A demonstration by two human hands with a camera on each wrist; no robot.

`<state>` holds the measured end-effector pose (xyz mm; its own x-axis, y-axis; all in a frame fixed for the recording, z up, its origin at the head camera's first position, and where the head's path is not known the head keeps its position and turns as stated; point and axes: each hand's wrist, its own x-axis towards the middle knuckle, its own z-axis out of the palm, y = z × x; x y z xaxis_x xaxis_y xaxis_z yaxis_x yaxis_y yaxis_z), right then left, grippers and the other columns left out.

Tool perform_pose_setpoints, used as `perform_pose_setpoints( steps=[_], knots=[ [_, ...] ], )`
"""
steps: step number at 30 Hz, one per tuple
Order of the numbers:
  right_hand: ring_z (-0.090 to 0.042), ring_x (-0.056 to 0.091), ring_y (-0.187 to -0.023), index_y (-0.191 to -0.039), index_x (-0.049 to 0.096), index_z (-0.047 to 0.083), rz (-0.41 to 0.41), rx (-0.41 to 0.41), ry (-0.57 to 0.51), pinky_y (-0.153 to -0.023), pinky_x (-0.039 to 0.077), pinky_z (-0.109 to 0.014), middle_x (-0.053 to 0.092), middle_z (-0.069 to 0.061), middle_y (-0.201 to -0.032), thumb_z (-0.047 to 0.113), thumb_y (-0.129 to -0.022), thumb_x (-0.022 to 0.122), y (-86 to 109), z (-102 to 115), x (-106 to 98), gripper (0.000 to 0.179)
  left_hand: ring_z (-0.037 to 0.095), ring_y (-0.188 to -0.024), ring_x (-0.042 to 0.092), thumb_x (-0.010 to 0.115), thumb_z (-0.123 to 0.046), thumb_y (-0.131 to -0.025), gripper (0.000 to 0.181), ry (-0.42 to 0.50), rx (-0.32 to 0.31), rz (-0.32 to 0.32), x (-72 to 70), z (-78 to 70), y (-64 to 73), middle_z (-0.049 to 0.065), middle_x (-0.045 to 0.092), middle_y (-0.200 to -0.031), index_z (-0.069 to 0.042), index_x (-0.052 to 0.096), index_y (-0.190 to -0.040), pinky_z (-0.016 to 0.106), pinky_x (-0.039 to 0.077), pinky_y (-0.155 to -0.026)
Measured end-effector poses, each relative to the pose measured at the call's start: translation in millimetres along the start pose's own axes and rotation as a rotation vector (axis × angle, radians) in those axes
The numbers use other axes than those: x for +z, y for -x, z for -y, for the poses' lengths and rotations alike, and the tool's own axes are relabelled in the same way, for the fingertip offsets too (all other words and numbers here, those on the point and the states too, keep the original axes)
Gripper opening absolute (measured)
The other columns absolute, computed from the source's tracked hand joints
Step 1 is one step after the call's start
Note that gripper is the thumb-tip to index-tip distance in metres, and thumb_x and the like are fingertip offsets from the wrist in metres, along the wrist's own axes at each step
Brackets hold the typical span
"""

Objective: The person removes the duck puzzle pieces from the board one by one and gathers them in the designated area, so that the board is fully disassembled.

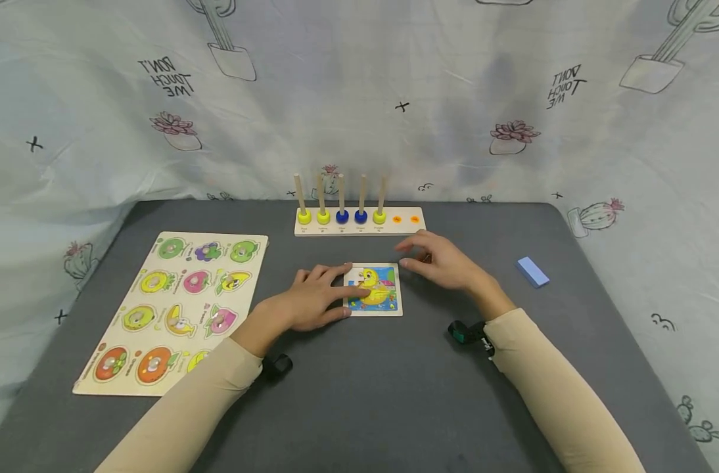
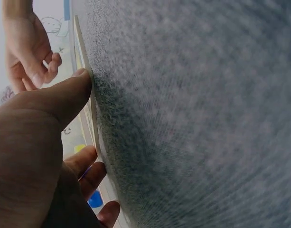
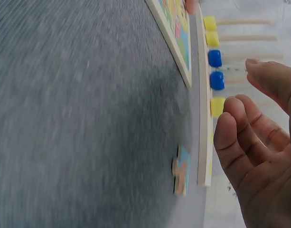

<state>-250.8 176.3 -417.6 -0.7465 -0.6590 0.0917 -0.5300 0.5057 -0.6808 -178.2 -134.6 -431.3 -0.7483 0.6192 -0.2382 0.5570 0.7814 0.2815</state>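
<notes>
A small duck jigsaw puzzle (image 1: 389, 303) in a pale wooden frame lies flat on the grey table. My left hand (image 1: 315, 299) rests on its left side with spread fingers, one finger reaching over the duck; in the left wrist view its thumb (image 2: 71, 92) touches the frame's edge. Just right of the puzzle hovers my right hand (image 1: 445, 263), fingers loosely bent and nothing between them. The right wrist view shows a loose puzzle piece (image 3: 182, 173) lying on the table below that hand. From above, the right hand mostly hides this piece.
Behind the puzzle stands a pegged wooden board (image 1: 359, 230) with yellow and blue rings on upright pegs. A large fruit puzzle board (image 1: 202, 256) lies at the left, partly under the left forearm. At the right lies a light blue block (image 1: 533, 271). A printed cloth hangs behind.
</notes>
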Motion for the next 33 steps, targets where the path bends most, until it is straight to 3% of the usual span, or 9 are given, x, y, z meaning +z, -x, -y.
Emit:
perform_pose_setpoints(
  steps=[5, 20, 33],
  knots=[
    [-0.017, 0.06, -0.076, -0.13, 0.066, 0.006, 0.026, -0.06, -0.024, -0.071, 0.05, -0.037, 0.065, -0.011, -0.119, 0.017, -0.103, 0.065, -13.5, 6, 14, 0.029, 0.033, -0.15, 0.027, 0.048, -0.051, -0.107, 0.05, -0.023, -0.007, 0.01, 0.7, 2.4, 4.3, 0.005, 0.012, -0.173, -0.052, 0.037, -0.155, 0.056, 0.031, -0.101],
    [-0.015, 0.058, -0.078, -0.125, 0.07, 0.005, 0.097, -0.11, -0.022, -0.072, 0.049, -0.036, 0.067, -0.003, -0.107, 0.013, -0.103, 0.065, -31.3, 11, 28, 0.024, 0.033, -0.147, 0.029, 0.047, -0.051, -0.107, 0.052, -0.036, 0.02, 0.01, -2.7, 1.7, 0.6, 0.003, 0.011, -0.173, -0.052, 0.033, -0.156, 0.054, 0.031, -0.098],
    [-0.013, 0.055, -0.074, -0.126, 0.071, 0.008, 0.18, -0.106, -0.005, -0.072, 0.048, -0.034, 0.064, -0.001, -0.097, 0.013, -0.103, 0.063, -41.5, 12, 41, 0.025, 0.03, -0.148, 0.028, 0.045, -0.052, -0.107, 0.051, -0.047, 0.02, 0.018, 1.1, 5.4, 1.3, 0.001, 0.009, -0.174, -0.054, 0.03, -0.156, 0.052, 0.031, -0.096]
  ],
)
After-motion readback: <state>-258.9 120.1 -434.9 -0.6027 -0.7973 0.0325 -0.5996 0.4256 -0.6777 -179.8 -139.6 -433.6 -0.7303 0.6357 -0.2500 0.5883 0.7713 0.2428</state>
